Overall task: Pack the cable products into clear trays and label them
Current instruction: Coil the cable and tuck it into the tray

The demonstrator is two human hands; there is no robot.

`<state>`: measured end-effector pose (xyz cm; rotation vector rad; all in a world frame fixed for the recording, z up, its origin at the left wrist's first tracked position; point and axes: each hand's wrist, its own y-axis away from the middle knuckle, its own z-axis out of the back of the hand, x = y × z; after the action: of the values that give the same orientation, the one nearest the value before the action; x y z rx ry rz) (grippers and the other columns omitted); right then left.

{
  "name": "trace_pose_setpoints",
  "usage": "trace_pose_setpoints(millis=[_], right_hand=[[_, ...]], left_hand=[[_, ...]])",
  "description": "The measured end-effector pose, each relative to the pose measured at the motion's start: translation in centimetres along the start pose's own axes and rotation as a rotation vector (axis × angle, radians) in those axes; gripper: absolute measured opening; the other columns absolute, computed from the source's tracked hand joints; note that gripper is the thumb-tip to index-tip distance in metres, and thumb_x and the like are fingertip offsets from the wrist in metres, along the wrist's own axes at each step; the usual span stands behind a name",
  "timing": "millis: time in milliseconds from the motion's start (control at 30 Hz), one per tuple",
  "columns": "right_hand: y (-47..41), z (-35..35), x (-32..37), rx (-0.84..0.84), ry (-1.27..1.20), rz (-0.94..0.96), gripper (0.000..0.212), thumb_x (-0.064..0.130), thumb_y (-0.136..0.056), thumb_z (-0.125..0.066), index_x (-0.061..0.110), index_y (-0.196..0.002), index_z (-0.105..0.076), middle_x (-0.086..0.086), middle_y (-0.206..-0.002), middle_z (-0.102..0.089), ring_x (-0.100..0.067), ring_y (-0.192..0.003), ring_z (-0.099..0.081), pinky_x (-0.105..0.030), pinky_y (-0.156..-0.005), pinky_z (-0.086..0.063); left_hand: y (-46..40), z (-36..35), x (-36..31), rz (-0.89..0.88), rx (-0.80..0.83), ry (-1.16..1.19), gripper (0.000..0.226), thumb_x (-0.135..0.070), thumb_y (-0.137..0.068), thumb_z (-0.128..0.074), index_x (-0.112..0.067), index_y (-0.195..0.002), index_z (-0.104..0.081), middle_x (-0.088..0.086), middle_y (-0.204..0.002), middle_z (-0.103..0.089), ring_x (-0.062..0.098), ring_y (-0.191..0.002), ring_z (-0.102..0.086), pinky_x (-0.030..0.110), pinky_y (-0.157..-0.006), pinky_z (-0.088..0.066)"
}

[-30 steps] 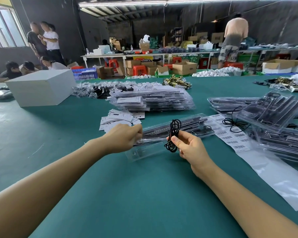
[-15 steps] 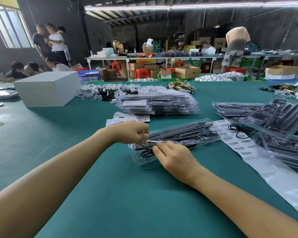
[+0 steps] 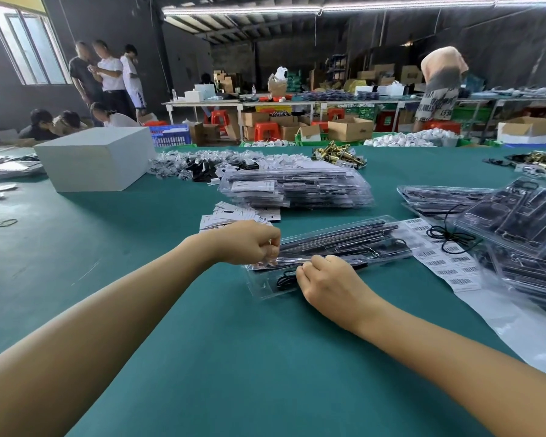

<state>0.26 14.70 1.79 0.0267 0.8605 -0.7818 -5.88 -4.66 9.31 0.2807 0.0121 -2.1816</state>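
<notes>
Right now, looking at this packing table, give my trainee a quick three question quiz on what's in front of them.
1. True or false: the coiled black cable lies in the near end of the clear tray.
2. The barcode label sheet lies on which side of that tray? A) left B) right
3. Fill in: the left hand pinches the tray's ____ flap.

Key: 1 true; 2 B; 3 clear plastic. The right hand presses the cable in.
</notes>
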Motion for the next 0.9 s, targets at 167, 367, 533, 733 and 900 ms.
trace_pose_setpoints(millis=[167, 367, 533, 733, 900], right_hand=[[-0.4, 1.1, 0.0, 0.103, -0.125, -0.089, 0.029, 0.005, -0.048, -0.074, 0.020, -0.073, -0.070, 0.010, -0.049, -0.055, -0.010, -0.050, -0.049, -0.019, -0.047, -0.042], [-0.3, 1.4, -0.2, 0.179, -0.384, -0.170, 0.030, -0.011, -0.068, -0.050, 0.014, -0.080, -0.039, 0.002, -0.065, -0.037, -0.019, -0.074, -0.035, -0.026, -0.047, -0.016], [0.5, 1.1, 1.0, 0.182, -0.493, -0.201, 0.034, -0.001, -0.087, -0.031, 0.009, -0.109, -0.054, -0.005, -0.108, -0.054, -0.022, -0.093, -0.042, -0.031, -0.085, -0.038], [1.2, 1.4, 2.8, 0.198, -0.555, -0.362, 0.050, -0.001, -0.086, -0.030, 0.006, -0.133, -0.043, -0.006, -0.129, -0.043, -0.024, -0.106, -0.039, -0.033, -0.094, -0.039], [1.4, 2.0, 3.1, 0.222, -0.580, -0.406, 0.057, -0.001, -0.087, -0.036, 0.007, -0.143, -0.032, -0.005, -0.139, -0.034, -0.024, -0.119, -0.035, -0.030, -0.098, -0.037]], left_hand=[[0.1, -0.3, 0.0, 0.006, -0.013, -0.055, 0.025, -0.029, -0.097, -0.048, -0.032, -0.072, -0.043, -0.008, -0.085, -0.062, 0.009, -0.077, -0.050, 0.025, -0.061, -0.034], [0.2, -0.5, 0.0, -0.005, -0.030, -0.060, 0.023, -0.030, -0.096, -0.050, -0.032, -0.074, -0.044, -0.013, -0.077, -0.058, 0.010, -0.077, -0.049, 0.023, -0.060, -0.033], [0.4, -1.2, 0.0, -0.018, -0.065, -0.076, 0.018, -0.030, -0.097, -0.049, -0.030, -0.079, -0.045, -0.013, -0.073, -0.058, 0.010, -0.073, -0.047, 0.024, -0.058, -0.030], [1.8, -3.6, -0.3, -0.037, -0.243, -0.109, 0.008, -0.026, -0.099, -0.044, -0.020, -0.094, -0.047, 0.000, -0.079, -0.066, 0.025, -0.076, -0.057, 0.034, -0.067, -0.042], [2.9, -7.1, -0.9, -0.024, -0.492, -0.196, 0.021, -0.028, -0.101, -0.035, -0.013, -0.108, -0.047, 0.006, -0.083, -0.067, 0.033, -0.078, -0.060, 0.043, -0.066, -0.047]])
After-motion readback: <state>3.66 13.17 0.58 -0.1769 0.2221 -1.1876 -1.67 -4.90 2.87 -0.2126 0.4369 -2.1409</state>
